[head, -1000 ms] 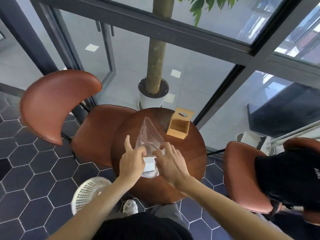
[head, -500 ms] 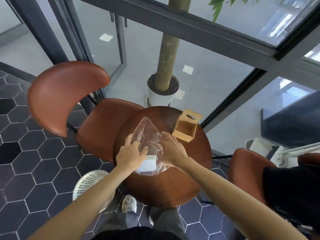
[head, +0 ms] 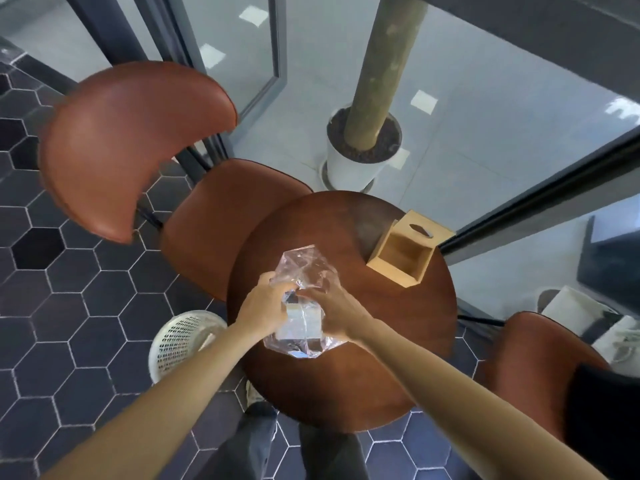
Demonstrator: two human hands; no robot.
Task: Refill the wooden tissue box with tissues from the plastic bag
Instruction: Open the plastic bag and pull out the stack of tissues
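Observation:
A clear plastic bag lies on the round wooden table, with a white stack of tissues inside its near end. My left hand grips the bag's left side beside the stack. My right hand grips the plastic on the right side, fingers curled over the stack. The light wooden tissue box lies on its side at the table's far right, open end toward me, nothing visible inside; its oval slot faces away.
A brown chair stands left of the table, another brown chair at the right. A white mesh basket sits on the hexagon-tiled floor near my left arm. Behind the table, a potted tree and glass walls.
The view has tipped further down over the table. Both hands have closed in on the bag, and its upper part has crumpled lower.

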